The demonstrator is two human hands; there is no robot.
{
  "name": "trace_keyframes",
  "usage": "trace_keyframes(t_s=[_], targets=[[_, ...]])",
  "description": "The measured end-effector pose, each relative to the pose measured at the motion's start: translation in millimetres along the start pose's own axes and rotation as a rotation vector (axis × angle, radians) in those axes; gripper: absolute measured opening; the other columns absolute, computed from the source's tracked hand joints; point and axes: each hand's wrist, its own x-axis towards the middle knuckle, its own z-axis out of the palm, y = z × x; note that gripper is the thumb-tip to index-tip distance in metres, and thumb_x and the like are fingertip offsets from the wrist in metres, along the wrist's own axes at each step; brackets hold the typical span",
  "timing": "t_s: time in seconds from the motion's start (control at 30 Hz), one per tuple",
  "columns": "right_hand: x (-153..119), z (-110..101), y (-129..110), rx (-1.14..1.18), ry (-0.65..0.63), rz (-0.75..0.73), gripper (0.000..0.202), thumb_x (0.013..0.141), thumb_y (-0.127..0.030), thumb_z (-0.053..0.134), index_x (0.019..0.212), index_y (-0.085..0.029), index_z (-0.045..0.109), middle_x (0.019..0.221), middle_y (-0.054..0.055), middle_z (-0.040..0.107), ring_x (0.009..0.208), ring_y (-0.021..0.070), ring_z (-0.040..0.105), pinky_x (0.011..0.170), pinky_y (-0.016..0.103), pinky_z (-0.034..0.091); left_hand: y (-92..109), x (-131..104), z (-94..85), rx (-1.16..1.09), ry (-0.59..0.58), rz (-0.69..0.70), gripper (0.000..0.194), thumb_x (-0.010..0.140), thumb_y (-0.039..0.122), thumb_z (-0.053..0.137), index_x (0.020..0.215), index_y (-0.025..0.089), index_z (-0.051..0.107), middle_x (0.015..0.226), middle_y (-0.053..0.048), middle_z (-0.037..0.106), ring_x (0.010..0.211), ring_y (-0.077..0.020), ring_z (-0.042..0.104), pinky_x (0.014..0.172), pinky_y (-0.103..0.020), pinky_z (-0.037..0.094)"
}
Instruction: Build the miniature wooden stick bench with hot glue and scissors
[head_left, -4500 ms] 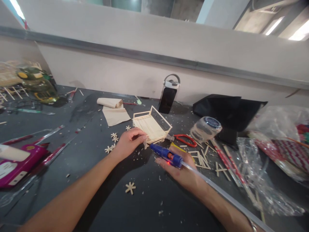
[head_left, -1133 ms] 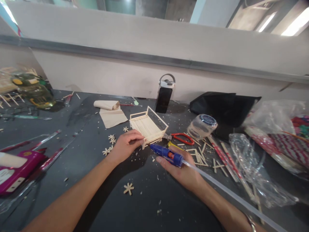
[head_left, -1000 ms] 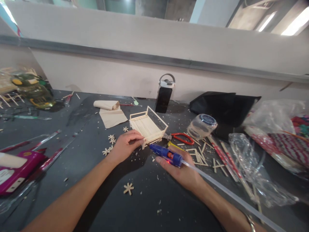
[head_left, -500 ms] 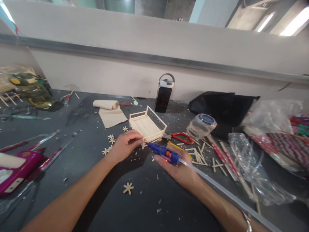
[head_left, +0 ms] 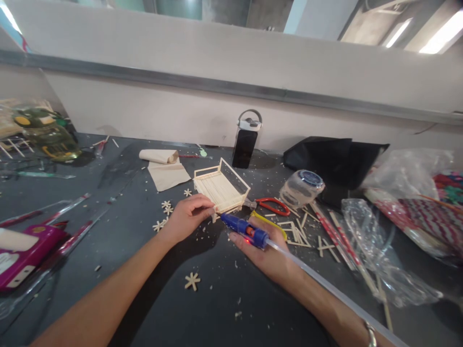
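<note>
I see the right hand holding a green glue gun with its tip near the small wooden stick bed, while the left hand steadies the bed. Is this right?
Not quite: the glue gun is blue, not green, as the head view shows. The rest holds: the right hand holds it with its tip near the small wooden stick bed, while the left hand steadies the bed at its near corner.

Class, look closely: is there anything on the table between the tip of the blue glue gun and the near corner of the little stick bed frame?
Nothing visible. The glue gun in the right hand points its tip straight at the stick bed frame, whose near corner the left hand pinches. Only small wood crumbs lie on the table below.
</note>
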Motion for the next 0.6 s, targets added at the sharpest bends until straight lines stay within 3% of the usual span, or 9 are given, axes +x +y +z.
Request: trace_keyframes(t_s=[0.6], targets=[[1.2,-4.1,-6.5,-0.04,-0.055,-0.033,0.042,0.081,-0.05,0.062,0.065,-0.023,0.035,0.058,-0.007,0.037,0.051,0.0097,0.035,0.05,0.023,0.03,0.5,0.4,-0.5,-0.001,-0.005,0.001,0.012,0.087,0.025,0.061,0.085,0.019,0.07,0.085,-0.004,0.07,0.078,-0.015,0.064,0.073,-0.028,0.05]])
